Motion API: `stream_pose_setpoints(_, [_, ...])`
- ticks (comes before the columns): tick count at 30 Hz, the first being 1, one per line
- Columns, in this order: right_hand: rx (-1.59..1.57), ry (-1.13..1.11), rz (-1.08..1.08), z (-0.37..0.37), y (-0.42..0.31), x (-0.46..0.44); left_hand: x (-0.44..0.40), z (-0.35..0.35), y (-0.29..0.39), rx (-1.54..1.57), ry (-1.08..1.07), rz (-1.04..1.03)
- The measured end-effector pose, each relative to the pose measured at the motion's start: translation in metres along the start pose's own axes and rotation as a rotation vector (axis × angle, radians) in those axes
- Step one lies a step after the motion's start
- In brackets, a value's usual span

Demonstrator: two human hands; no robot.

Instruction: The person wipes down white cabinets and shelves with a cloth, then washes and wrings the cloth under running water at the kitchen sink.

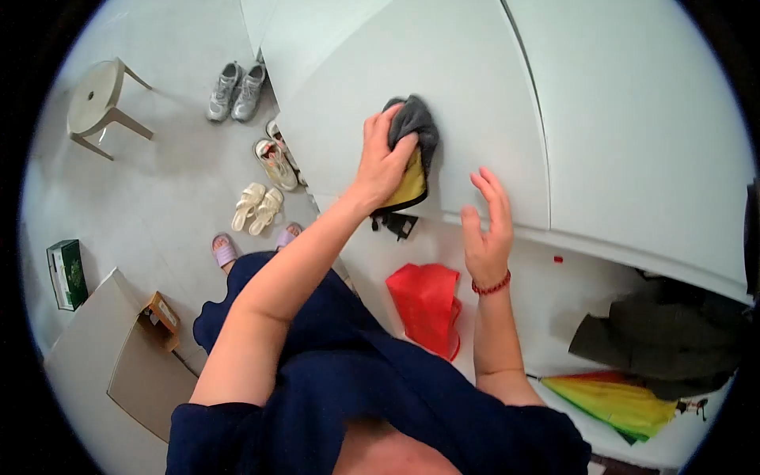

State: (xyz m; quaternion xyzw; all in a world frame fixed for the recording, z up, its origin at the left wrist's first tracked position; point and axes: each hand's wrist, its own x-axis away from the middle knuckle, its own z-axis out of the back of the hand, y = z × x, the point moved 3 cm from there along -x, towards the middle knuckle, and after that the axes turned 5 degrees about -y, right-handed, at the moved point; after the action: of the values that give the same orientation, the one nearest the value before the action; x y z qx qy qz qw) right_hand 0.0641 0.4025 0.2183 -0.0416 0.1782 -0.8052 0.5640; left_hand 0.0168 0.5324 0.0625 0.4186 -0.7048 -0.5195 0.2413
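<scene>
My left hand is closed on a grey and yellow cleaning cloth, which rests against the white cabinet door. Part of the cloth is hidden under my fingers. My right hand, with a red beaded bracelet on its wrist, is raised near the lower edge of that door. Its thumb and fingers are apart and nothing is in them.
Below the door, an open shelf space holds a red bag, dark clothing and a rainbow-coloured umbrella. On the floor at left are grey sneakers, cream sandals, a stool and a green box.
</scene>
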Motion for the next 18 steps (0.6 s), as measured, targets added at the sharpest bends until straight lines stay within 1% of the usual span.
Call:
stream_pose_setpoints(1, [-0.007, 0.017, 0.031, 0.007, -0.003, -0.004, -0.019, -0.005, 0.016, -0.051, 0.102, -0.078])
stream_pose_setpoints(2, [-0.012, 0.031, 0.052, 0.015, -0.004, -0.004, -0.040, -0.007, 0.020, -0.126, 0.196, -0.198])
stream_pose_setpoints(4, [-0.001, 0.023, 0.105, 0.026, -0.001, -0.006, -0.077, -0.004, 0.025, -0.148, 0.274, -0.225])
stream_pose_setpoints(7, [-0.055, 0.047, 0.108, 0.034, 0.012, 0.003, -0.101, -0.019, 0.010, -0.196, 0.223, -0.199])
stream_pose_setpoints(11, [-0.155, 0.052, 0.080, 0.043, 0.024, 0.010, -0.117, -0.028, -0.007, -0.263, 0.232, -0.212])
stream_pose_setpoints(15, [-0.252, 0.099, 0.095, 0.045, 0.029, 0.013, -0.114, -0.018, -0.004, -0.217, 0.148, -0.233])
stream_pose_setpoints(18, [-0.313, 0.139, 0.114, 0.043, 0.033, 0.014, -0.092, -0.012, 0.000, -0.100, 0.143, -0.141])
